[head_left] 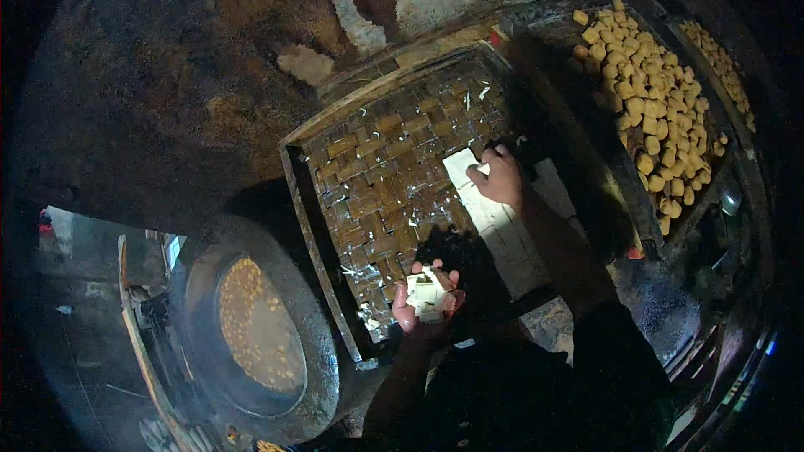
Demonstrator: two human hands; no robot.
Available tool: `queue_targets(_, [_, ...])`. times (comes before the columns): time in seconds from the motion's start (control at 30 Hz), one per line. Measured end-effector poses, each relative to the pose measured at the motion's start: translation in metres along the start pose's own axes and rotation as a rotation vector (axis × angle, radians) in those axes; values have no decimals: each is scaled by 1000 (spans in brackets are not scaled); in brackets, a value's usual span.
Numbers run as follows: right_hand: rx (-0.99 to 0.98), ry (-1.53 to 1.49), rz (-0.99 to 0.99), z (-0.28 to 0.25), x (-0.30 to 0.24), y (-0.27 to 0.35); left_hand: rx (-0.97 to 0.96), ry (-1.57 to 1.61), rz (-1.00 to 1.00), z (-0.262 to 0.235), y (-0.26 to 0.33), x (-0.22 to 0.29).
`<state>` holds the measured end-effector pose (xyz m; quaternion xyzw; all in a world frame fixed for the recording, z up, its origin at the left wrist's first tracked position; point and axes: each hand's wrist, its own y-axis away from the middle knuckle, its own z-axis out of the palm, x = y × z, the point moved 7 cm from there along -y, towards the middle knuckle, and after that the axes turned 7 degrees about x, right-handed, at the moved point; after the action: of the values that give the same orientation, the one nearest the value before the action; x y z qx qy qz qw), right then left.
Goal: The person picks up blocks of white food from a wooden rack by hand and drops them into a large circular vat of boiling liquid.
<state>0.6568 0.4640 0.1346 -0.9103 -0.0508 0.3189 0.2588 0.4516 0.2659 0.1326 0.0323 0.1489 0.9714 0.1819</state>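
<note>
My left hand (409, 310) is cupped palm up near the tray's front edge, its fingers curled round several small white tofu pieces (430, 295). Farther right, my right hand (502, 177) pinches a piece of white tofu at the far end of a cut tofu slab (500, 238). The slab lies in rows on the right part of a woven bamboo tray (377, 176) with a wooden frame. Part of the slab is hidden under my right forearm and in its shadow. White tofu scraps are scattered over the weave.
At the lower left, a large round pan (316, 368) holds bubbling liquid with many golden pieces (251, 318) floating in it. A second tray at the right bears a heap of fried tofu cubes (657, 109). A stained wall (201, 75) rises behind.
</note>
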Motion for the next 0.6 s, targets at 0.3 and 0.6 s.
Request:
queue_targets(0.3, [-117,131,72,-6,-29,22,-83,33,-28,1,1,-5])
queue_targets(0.6, [-223,-891,1169,8,17,28,6,33,1,1,3,-5])
